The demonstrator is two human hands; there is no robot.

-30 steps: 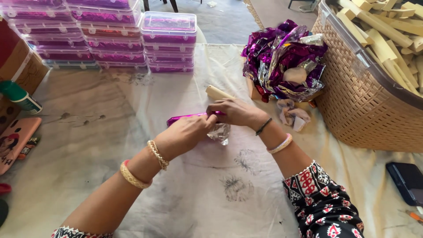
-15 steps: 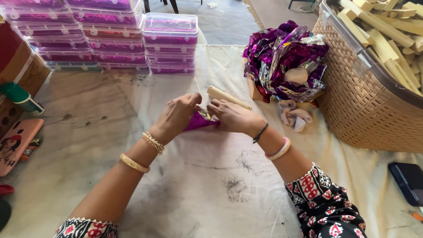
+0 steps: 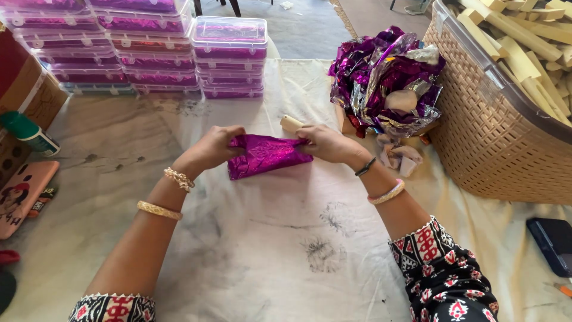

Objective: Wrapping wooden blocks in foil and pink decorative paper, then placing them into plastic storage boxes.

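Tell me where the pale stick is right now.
In the head view the pale stick lies mid-table on the white cloth, its end poking out of the purple foil wrapper by the right hand, left of the foil pile.

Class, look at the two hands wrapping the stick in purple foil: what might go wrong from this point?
1. The purple foil is thin and creased; pulled between the left hand and right hand, it may tear.
2. The pale stick pokes out at one end, so that end may stay uncovered or slide out.
3. The cloth carries dark smudges that might mark the wrapper.
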